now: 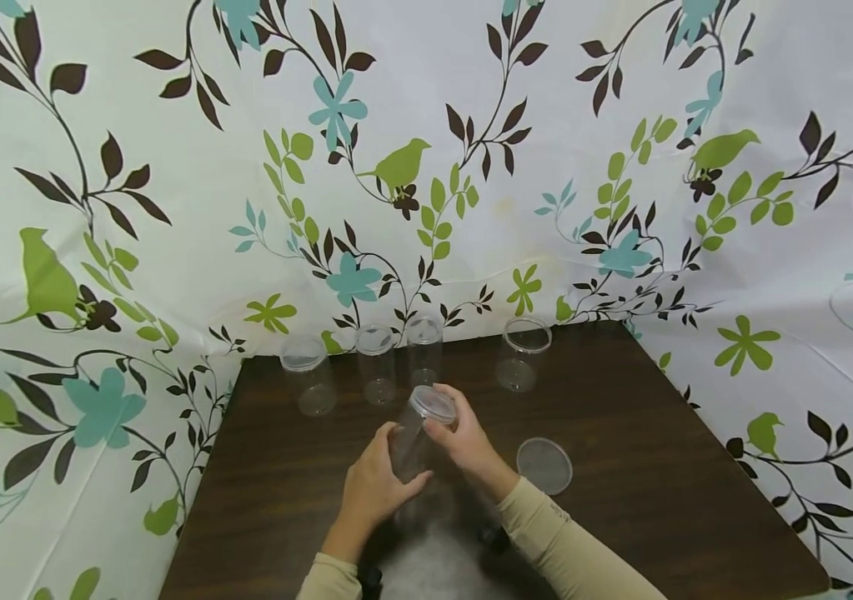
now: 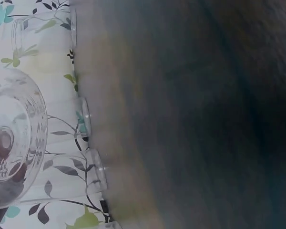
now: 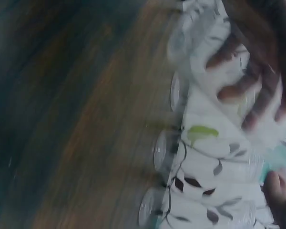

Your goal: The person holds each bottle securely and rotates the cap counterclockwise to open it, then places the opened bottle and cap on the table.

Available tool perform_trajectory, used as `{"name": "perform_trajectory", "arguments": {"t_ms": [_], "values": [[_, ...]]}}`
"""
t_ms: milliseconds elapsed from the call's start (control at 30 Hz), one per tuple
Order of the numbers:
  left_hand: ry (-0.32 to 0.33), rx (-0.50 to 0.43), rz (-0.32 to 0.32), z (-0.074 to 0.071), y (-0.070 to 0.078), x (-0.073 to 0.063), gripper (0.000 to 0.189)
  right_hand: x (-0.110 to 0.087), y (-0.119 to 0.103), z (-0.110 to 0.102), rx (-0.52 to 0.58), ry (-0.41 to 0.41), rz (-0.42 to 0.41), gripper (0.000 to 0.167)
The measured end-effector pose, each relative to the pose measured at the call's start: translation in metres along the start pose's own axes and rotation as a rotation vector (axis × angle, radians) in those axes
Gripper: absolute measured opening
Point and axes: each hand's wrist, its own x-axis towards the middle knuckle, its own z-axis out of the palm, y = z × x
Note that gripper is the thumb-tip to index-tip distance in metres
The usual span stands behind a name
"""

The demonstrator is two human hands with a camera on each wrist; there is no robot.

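Note:
A clear plastic jar (image 1: 407, 450) is held tilted above the table, its lidded end up and to the right. My left hand (image 1: 377, 482) grips the jar's body, thumb on the near side. With thumb and fingers, my right hand (image 1: 469, 440) holds the edge of the clear lid (image 1: 434, 404) at the jar's top; whether the lid is fully seated cannot be told. The jar's round base (image 2: 19, 143) fills the left edge of the left wrist view. Blurred fingers (image 3: 248, 86) of a hand show around the jar in the right wrist view.
Along the back of the dark wooden table (image 1: 283, 500) stand three clear jars with lids: a wide one (image 1: 313, 387) and two narrower ones (image 1: 377, 371), (image 1: 426, 350). A wide jar (image 1: 518, 362), seemingly uncovered, stands back right. A loose round lid (image 1: 544, 465) lies right of my hands. Patterned cloth hangs behind.

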Motion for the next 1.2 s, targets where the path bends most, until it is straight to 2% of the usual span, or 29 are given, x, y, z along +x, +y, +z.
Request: {"name": "perform_trajectory", "arguments": {"t_ms": [67,133,300,500,567,600,733,800,833,900,1000,1133,1200], "values": [[0.014,0.039,0.004,-0.001,0.0,-0.002,0.102,0.002,0.0,0.011,0.051,0.087,0.019,0.077],[0.014,0.051,-0.002,-0.003,0.0,-0.003,0.108,0.004,-0.001,0.019,0.099,0.137,0.02,0.073],[-0.007,0.035,-0.021,-0.006,0.0,-0.009,0.103,0.007,-0.002,0.031,0.239,0.135,-0.008,0.067],[-0.073,-0.048,0.001,-0.014,-0.006,-0.014,0.099,0.006,-0.002,0.037,0.185,0.14,0.028,0.064],[-0.134,-0.153,0.006,-0.018,-0.009,-0.016,0.093,0.007,-0.002,0.037,0.172,0.108,0.032,0.065],[-0.175,-0.234,0.005,-0.02,-0.011,-0.016,0.088,0.007,-0.002,0.037,0.174,0.077,0.029,0.066],[-0.375,-0.646,-0.029,-0.028,-0.015,-0.018,0.073,0.008,-0.002,0.035,0.201,-0.061,0.011,0.072],[-0.437,-0.77,-0.05,-0.03,-0.016,-0.018,0.07,0.009,-0.001,0.033,0.204,-0.109,0.008,0.074],[-0.453,-0.795,-0.058,-0.03,-0.017,-0.018,0.071,0.009,-0.001,0.032,0.204,-0.122,0.008,0.076],[-0.446,-0.769,-0.071,-0.031,-0.018,-0.018,0.075,0.009,0.001,0.032,0.198,-0.136,0.004,0.079],[-0.368,-0.677,-0.111,-0.032,-0.02,-0.019,0.087,0.01,0.003,0.032,0.191,-0.112,-0.009,0.08],[-0.237,-0.537,-0.128,-0.033,-0.021,-0.018,0.104,0.011,0.005,0.034,0.184,-0.012,-0.008,0.076],[-0.207,-0.447,-0.112,-0.033,-0.019,-0.018,0.112,0.011,0.005,0.035,0.185,0.046,-0.001,0.074]]}}
